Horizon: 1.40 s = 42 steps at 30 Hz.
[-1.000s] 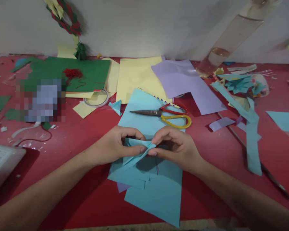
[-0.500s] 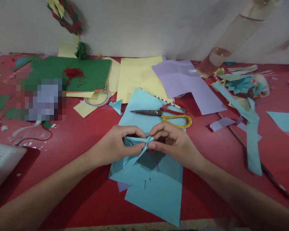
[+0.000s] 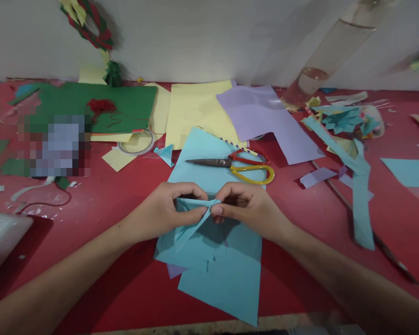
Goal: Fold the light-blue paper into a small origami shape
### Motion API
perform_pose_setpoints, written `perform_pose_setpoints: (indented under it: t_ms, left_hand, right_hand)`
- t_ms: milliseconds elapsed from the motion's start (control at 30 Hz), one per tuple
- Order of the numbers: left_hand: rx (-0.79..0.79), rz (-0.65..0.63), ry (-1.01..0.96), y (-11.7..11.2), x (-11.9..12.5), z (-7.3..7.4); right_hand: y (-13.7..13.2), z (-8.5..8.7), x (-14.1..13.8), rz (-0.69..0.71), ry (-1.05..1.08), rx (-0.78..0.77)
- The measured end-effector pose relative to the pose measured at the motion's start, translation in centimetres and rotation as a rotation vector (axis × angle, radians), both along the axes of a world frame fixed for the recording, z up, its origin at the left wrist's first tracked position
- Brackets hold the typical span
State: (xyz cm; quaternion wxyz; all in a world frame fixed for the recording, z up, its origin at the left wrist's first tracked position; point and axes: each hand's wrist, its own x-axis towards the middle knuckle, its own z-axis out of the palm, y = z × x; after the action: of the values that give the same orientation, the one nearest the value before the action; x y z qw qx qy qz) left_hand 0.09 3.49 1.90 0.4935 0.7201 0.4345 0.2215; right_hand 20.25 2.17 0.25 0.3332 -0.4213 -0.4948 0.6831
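Observation:
A folded piece of light blue paper (image 3: 190, 225) is pinched between both hands, raised over the sheets. My left hand (image 3: 171, 207) grips its upper part, thumb in front and fingers behind. At the narrow folded tip, my right hand (image 3: 246, 207) pinches with thumb and forefinger; its other fingers curl underneath. Beneath the hands lie light blue sheets (image 3: 230, 279), overlapping on the red table. Just beyond the hands, scissors (image 3: 230, 165) with one red and one yellow handle rest on a blue sheet, their blades pointing left. Part of a pencil with a dotted pattern (image 3: 226, 141) lies behind them.
Behind are green paper (image 3: 125, 102), yellow paper (image 3: 199, 102), purple paper (image 3: 258, 107) and a tape roll (image 3: 141, 151). A bottle (image 3: 310, 79) leans at the wall. Blue paper strips (image 3: 363, 200) and a thin stick (image 3: 387, 251) lie right; a white object (image 3: 7, 237) sits left.
The whole view has shifted slightly, so things appear a little further left. Both hands keep their pinch on the folded paper, with the right fingers slightly resettled at its tip.

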Motion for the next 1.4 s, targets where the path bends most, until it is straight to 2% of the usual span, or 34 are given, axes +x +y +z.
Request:
perform_pose_setpoints:
  t_ms: [200, 467, 667, 800, 1133, 1400]
  left_hand:
    - [-0.122, -0.017, -0.006, 0.14, -0.09, 0.08]
    - [-0.175, -0.016, -0.037, 0.23, -0.24, 0.02]
    - [-0.286, -0.066, -0.15, 0.46, -0.59, 0.02]
    - [-0.366, -0.082, -0.185, 0.47, -0.62, -0.07]
    - [-0.234, -0.067, -0.088, 0.57, -0.49, -0.05]
    - [-0.157, -0.067, -0.032, 0.54, -0.46, 0.06]
  right_hand:
    - [0.01, 0.12, 0.19, 0.016, -0.021, -0.026]
    - [0.02, 0.07, 0.16, 0.013, -0.003, -0.051]
    - [0.07, -0.1, 0.31, 0.034, 0.081, 0.031]
    - [-0.1, 0.01, 0.26, -0.001, 0.103, 0.04]
    - [0.03, -0.26, 0.14, 0.0, 0.083, -0.039]
    - [-0.05, -0.1, 0.16, 0.022, 0.018, 0.0]
